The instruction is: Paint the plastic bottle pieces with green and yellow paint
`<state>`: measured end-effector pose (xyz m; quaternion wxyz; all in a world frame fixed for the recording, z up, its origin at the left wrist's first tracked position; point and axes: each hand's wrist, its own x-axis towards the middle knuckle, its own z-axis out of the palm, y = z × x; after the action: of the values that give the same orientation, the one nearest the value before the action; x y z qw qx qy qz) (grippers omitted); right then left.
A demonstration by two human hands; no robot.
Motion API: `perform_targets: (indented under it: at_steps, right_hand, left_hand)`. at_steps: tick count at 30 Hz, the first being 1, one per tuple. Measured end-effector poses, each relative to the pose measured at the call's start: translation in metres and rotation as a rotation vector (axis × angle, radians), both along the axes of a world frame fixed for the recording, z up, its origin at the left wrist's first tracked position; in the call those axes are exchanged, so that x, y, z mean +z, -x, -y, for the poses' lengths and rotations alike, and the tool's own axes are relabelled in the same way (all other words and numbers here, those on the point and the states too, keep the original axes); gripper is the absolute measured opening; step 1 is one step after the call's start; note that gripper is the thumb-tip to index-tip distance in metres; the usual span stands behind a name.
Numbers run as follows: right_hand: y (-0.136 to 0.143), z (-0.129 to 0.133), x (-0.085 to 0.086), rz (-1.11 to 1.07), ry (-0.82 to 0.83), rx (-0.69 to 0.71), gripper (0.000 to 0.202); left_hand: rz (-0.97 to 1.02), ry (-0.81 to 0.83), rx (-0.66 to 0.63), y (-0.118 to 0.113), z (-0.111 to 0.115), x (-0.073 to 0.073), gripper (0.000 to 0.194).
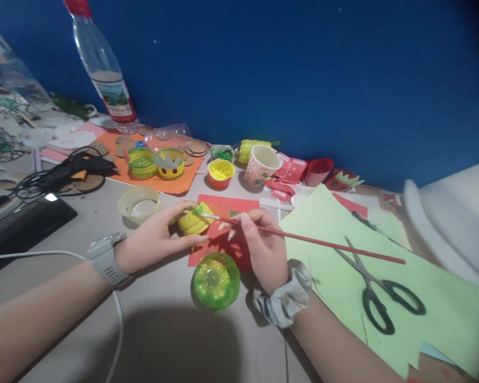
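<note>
1. Yellow over most of the outer wall, touched with green near the upper edge, on the painted cup (193, 222); tipped over at the fingers of the left hand (157, 234), above the red paper (245, 205).
2. Clamped lightly on the cup with the left hand, thumb along the near side and fingers at the far side.
3. Pinched together on the red handle of the paintbrush (323, 241) with the right hand (265, 247); aimed leftward, bristles at the green patch.
4. Judged by coverage, well along in yellow and only begun in green; impossible to tell how much green belongs there, or how the hidden side looks.
5. Placed beyond the hands, within reach: a yellow paint pot (221, 173) and, just behind it, a green paint pot (222, 154).
6. Set nearer than both hands, between them: a green bottle base (216, 281), coloured green around the wall and yellow toward the middle.
7. Resting beyond the left hand, on orange paper (178, 184): a yellow-green ring (140, 164) and a crowned ring (170, 164), both looking further along, with grey points and dark spots on the latter.
8. Lying right of the right hand, on pale green paper (323, 213): open scissors (369, 277), untouched.
</note>
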<state>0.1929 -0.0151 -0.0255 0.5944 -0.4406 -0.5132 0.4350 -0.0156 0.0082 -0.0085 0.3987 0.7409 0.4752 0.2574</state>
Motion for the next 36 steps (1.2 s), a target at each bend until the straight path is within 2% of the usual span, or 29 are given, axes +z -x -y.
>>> perform_targets:
  at_steps: [14,27,32,36]
  right_hand:
    - [-0.002,-0.002,0.002,-0.025,-0.005,0.01,0.028]
    - [-0.01,-0.011,-0.011,-0.103,0.067,0.008,0.031]
    - [-0.011,-0.013,-0.011,-0.136,0.115,0.114,0.033]
    - [-0.011,-0.013,-0.011,-0.157,0.113,0.113,0.031]
  left_hand:
    - [-0.016,0.035,0.019,0.001,0.0,-0.001,0.06]
    - [-0.048,0.015,0.014,0.002,-0.002,-0.002,0.06]
    - [-0.037,0.01,0.003,0.002,-0.002,0.0,0.059]
    - [-0.048,-0.021,-0.007,0.003,-0.003,0.001,0.055]
